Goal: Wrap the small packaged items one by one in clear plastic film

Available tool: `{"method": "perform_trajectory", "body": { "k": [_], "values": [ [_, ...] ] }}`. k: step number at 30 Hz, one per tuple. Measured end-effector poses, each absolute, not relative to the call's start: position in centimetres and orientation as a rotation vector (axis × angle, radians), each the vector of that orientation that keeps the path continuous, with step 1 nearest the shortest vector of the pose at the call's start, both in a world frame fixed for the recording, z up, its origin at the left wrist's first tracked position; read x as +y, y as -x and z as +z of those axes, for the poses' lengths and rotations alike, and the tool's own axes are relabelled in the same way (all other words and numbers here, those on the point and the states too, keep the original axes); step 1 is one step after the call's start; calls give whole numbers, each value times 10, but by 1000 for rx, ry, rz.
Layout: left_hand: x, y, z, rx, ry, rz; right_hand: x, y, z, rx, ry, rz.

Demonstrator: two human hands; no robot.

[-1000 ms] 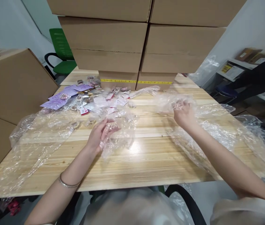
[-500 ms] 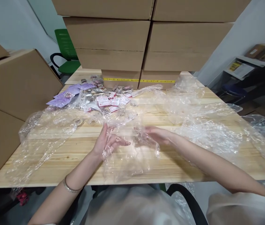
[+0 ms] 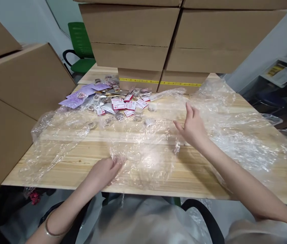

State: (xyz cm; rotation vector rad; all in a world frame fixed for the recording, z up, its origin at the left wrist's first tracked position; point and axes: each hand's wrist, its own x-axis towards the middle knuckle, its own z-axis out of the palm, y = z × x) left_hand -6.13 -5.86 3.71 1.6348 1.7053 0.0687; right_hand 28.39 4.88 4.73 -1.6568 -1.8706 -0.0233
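L hand (image 3: 104, 171) pinching clear plastic bag (image 3: 143, 152), R hand (image 3: 193, 127) spread on it

Table (image 3: 64, 169): spread before the person; plastic sheets lay over most of its top
Near sheet (image 3: 143, 152): lay at the table's front middle; left hand (image 3: 103, 171) rested on its near-left edge; right hand (image 3: 193, 127) on its far-right part
Left sheet (image 3: 57, 132): lay left of the near sheet
Right sheet (image 3: 245, 135): lay right of the right hand, trailing off the table's right edge
Packets (image 3: 120, 103): heaped behind the near sheet, left of centre
Stacked boxes (image 3: 158, 40): stood on the table's far end, behind the packets
Side boxes (image 3: 19, 88): stood left of the table
Chair (image 3: 81, 51): stood behind, between side boxes and stacked boxes
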Motion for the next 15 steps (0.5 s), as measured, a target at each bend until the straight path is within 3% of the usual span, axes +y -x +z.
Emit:
{"method": "perform_trajectory", "body": {
  "k": [2, 5, 10, 15],
  "values": [
    [-61, 59, 49, 1881, -1939, -155, 22, -261, 54, -2009, 1670, -236],
    [-59, 49, 54, 2160, -2117, -255, -15, -224, 46, -2275, 1552, -100],
    [-43, 42, 37, 2281, -2493, 206, -39, -189, -5, -2509, 1528, 295],
    [-38, 71, 38, 2325, -2181, 356, -31, -199, -26, -2514, 1570, 321]
  ]
}}
